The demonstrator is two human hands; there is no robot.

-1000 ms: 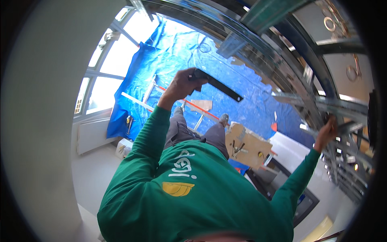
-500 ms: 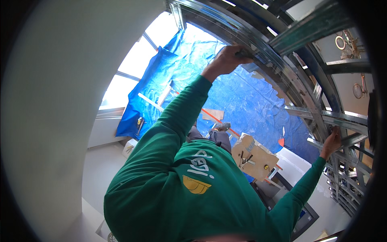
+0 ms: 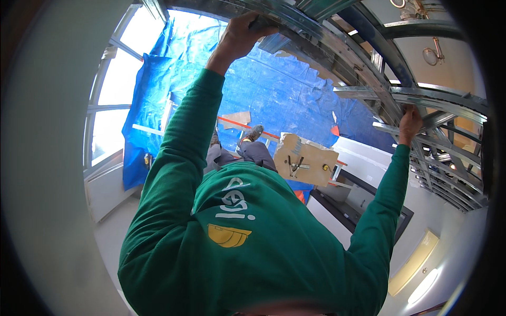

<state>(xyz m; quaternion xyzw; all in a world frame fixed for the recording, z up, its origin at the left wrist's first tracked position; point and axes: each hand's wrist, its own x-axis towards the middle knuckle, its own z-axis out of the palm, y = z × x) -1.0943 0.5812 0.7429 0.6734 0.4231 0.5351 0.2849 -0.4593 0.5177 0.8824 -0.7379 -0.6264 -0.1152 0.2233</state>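
Observation:
Overhead runs a frame of galvanized metal profiles (image 3: pixel 363 71), curving along the upper right. My left hand (image 3: pixel 240 38) is raised to the lower edge of this frame. Its fingers are closed round a small dark object, which they partly hide, pressed against the metal. On the right, my right hand (image 3: pixel 410 125) reaches up to a metal profile (image 3: pixel 443 100) where several profiles cross. Its fingers are wrapped round the metal, with the fingertips partly hidden behind it.
Far below, a blue tarp (image 3: pixel 253 84) covers the floor. A wooden board (image 3: pixel 284 152) holds a black-handled tool (image 3: pixel 297 166) and a yellow-and-black tape measure (image 3: pixel 325 167). Orange rails (image 3: pixel 234 122) pass by my feet. Windows (image 3: pixel 113 79) and a pale wall (image 3: pixel 47 158) stand left.
The view has shifted, so frame, board and tarp appear farther left and higher. Both hands stay raised at the metal frame, with their fingers closed.

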